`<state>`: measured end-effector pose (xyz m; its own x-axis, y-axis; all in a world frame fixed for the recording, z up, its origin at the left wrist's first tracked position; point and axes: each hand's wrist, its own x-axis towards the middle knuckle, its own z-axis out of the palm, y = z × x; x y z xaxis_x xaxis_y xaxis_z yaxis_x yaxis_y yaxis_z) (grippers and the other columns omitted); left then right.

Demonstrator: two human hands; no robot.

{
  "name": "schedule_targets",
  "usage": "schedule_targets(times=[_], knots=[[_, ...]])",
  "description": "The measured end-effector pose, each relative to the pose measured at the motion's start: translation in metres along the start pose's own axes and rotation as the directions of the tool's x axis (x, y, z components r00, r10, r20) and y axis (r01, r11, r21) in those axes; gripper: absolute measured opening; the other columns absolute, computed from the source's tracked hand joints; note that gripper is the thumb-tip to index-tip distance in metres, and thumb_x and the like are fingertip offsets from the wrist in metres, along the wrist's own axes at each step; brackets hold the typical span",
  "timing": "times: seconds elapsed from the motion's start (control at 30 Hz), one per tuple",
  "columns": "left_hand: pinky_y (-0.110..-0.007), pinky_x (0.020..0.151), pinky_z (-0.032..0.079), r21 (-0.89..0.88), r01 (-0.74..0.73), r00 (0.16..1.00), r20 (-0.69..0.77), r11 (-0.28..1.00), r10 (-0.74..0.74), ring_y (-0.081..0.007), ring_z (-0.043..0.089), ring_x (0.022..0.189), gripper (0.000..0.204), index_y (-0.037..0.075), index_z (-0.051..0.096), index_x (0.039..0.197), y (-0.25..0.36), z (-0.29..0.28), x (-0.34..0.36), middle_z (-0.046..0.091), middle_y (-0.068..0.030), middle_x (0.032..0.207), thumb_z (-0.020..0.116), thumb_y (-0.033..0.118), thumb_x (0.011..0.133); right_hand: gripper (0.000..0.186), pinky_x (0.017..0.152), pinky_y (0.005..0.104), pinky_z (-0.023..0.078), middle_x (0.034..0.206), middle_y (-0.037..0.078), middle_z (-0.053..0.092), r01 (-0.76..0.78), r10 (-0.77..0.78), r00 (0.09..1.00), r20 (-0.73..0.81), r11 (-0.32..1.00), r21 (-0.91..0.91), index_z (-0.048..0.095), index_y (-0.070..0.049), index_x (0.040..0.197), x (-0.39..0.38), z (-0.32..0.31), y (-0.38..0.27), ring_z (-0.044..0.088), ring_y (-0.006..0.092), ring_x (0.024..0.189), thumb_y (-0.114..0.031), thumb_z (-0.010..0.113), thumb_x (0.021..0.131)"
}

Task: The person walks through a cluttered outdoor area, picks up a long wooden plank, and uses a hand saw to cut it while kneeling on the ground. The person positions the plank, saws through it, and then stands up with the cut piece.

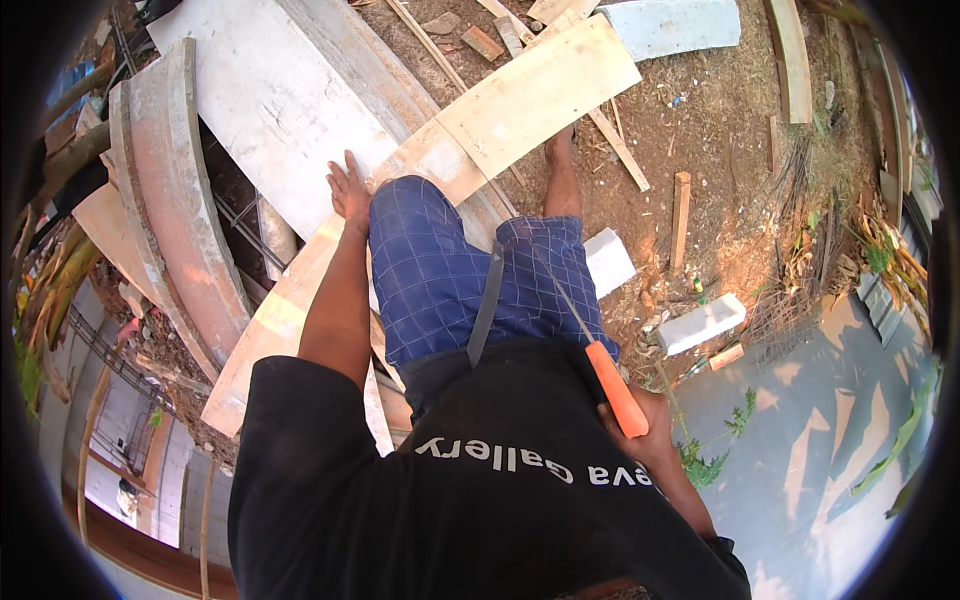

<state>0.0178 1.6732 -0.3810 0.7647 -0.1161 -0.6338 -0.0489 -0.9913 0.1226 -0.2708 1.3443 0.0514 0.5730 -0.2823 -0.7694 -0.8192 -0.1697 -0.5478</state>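
Observation:
My left hand lies flat, fingers spread, on a long pale wooden plank that runs from lower left up to the top middle. My knee in blue checked shorts rests on the same plank. My right hand grips the orange handle of a hand saw; its thin blade slants up and left across my thigh toward the plank. One bare foot stands on the dirt beside the plank.
A large white board and a curved grey concrete form lie to the left. White blocks and wood offcuts are scattered on the dirt at right. A grey paved area lies at lower right.

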Motion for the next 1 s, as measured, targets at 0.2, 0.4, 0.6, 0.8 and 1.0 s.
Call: schedule_targets(times=[0.2, 0.4, 0.6, 0.8, 1.0], knots=[[-0.056, 0.119, 0.013, 0.017, -0.006, 0.999, 0.042, 1.0, 0.006, -0.0399, 0.002, 0.154, 0.117, 0.036, 0.005, 0.161, 0.022, -0.004, 0.004, -0.003, -0.0172, 0.168, 0.081, 0.057, 0.074, 0.029, 0.064, 0.0411, 0.05, 0.077, 0.022, 0.066, 0.125, -0.119, 0.986, -0.115, 0.991, 0.047, 0.066, 0.002, 0.093, 0.204, 0.093, 0.035, 0.065, 0.0366, 0.069, -0.026, 0.073, 0.087], [-0.055, 0.119, 0.016, 0.027, -0.008, 0.999, -0.031, 1.0, 0.009, -0.0402, 0.003, 0.153, 0.118, 0.036, 0.005, 0.161, -0.01, 0.011, 0.004, -0.002, -0.0183, 0.168, 0.081, 0.057, 0.073, 0.026, 0.062, 0.0398, 0.051, 0.071, 0.016, 0.064, 0.081, -0.081, 0.996, -0.025, 0.997, -0.022, 0.067, -0.001, 0.097, 0.063, 0.022, 0.014, 0.067, 0.0318, 0.065, -0.021, 0.076, 0.084], [-0.057, 0.118, 0.017, -0.018, -0.063, 0.996, -0.056, 0.998, 0.062, -0.0414, 0.006, 0.153, 0.118, 0.036, 0.006, 0.161, -0.006, 0.006, 0.004, 0.001, -0.0196, 0.167, 0.081, 0.058, 0.072, 0.034, 0.066, 0.0416, 0.055, 0.079, 0.018, 0.068, -0.062, 0.062, 0.998, 0.028, 0.998, 0.009, 0.068, -0.008, 0.115, 0.036, 0.022, 0.026, 0.069, 0.0372, 0.073, -0.022, 0.072, 0.085], [-0.059, 0.117, 0.019, 0.012, -0.066, 0.998, -0.01, 0.998, 0.066, -0.0426, 0.008, 0.152, 0.119, 0.035, 0.008, 0.161, 0.003, 0.006, 0.011, 0.002, -0.0203, 0.167, 0.082, 0.059, 0.07, 0.031, 0.068, 0.046, 0.052, 0.083, 0.023, 0.067, 0.13, -0.124, 0.988, -0.095, 0.99, 0.056, 0.066, -0.001, 0.098, 0.205, 0.086, 0.023, 0.066, 0.041, 0.079, -0.029, 0.073, 0.087], [-0.058, 0.117, 0.019, -0.019, -0.057, 0.997, -0.054, 0.998, 0.056, -0.0424, 0.008, 0.152, 0.119, 0.035, 0.009, 0.161, -0.002, 0.004, 0.003, 0.003, -0.0205, 0.167, 0.082, 0.06, 0.07, 0.032, 0.064, 0.0371, 0.053, 0.075, 0.014, 0.067, -0.05, 0.05, 0.997, 0.064, 0.999, 0.003, 0.068, -0.004, 0.111, -0.019, -0.002, 0.014, 0.067, 0.0316, 0.065, -0.019, 0.075, 0.083]])
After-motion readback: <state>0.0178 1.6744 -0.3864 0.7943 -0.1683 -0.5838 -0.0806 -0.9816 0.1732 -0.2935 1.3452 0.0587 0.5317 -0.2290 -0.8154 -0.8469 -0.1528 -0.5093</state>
